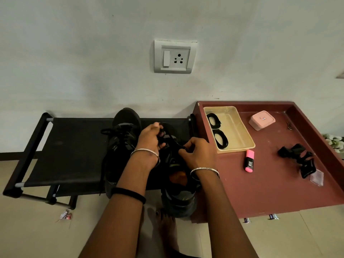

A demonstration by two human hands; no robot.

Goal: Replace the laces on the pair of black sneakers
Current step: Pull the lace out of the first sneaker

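Note:
Two black sneakers stand on a black fabric rack (70,146). The left sneaker (121,138) has loose black laces spilling from it. The right sneaker (176,183) lies under my hands, its orange insole showing. My left hand (150,140) pinches a black lace (170,138) over the right sneaker's eyelets. My right hand (197,151) pinches another part of the same lace near the tongue. Two coiled black laces (220,138) lie in a cream tray (240,131) on the maroon table (270,183).
On the maroon table are a pink lidded box (262,120), a pink highlighter (249,161) and a heap of black clips (299,157). A wall socket (175,56) sits above the rack. My bare foot (165,224) is on the tiled floor, with a wrapper (65,216) at left.

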